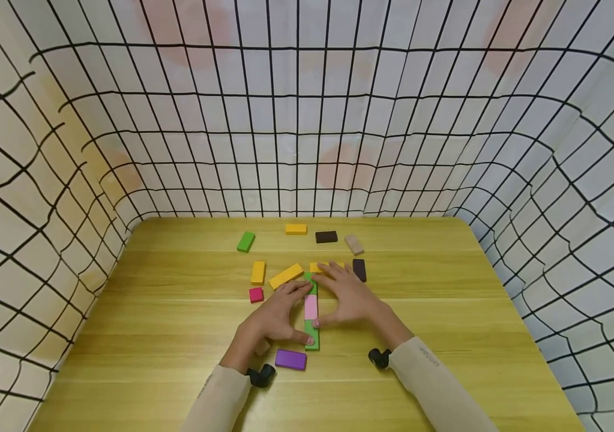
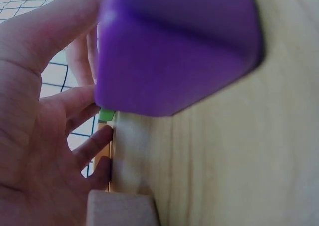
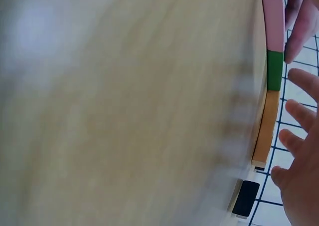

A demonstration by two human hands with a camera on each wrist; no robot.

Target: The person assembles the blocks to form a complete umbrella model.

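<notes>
A far green block (image 1: 314,285), a pink block (image 1: 311,306) and a near green block (image 1: 314,327) form a straight column on the table. My left hand (image 1: 275,312) spans its left side, the thumb over the near green block and the fingertips at the far green one. From the right, my right hand (image 1: 351,298) reaches in with spread fingers, its thumb by the joint between pink and near green. Its upper fingers overlap a yellow block (image 1: 314,267) lying across the column's far end. Another yellow block (image 1: 286,276) slants off to the left.
Near my left wrist lie a purple block (image 1: 290,359) and a plain wooden block (image 2: 122,208). Around the column are a red block (image 1: 255,294), a small yellow block (image 1: 258,273) and a dark block (image 1: 359,270). Several more blocks lie farther back, before the wire mesh (image 1: 296,162).
</notes>
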